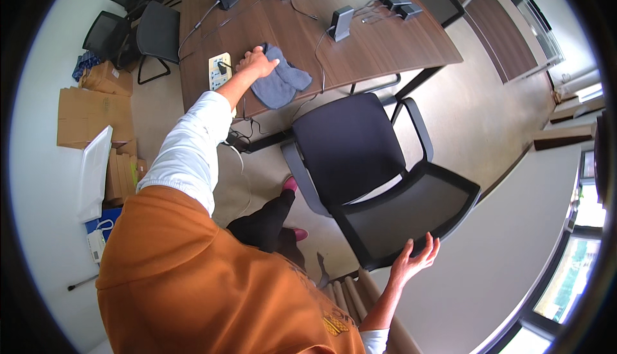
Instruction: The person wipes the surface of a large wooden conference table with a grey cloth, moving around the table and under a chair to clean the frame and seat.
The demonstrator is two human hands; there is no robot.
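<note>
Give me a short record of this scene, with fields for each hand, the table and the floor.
left hand: flat on the grey cloth, pressing it to the table
right hand: open, fingers spread, at the back of the black chair
table: power strip beside the cloth, black boxes, cables
floor: cardboard boxes at the left wall

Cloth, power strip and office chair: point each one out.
cloth (283, 83), head view, middle of the grey fabric beside the left hand (257, 63).
power strip (218, 71), head view, its white top face.
office chair (347, 145), head view, centre of the black backrest.
</note>
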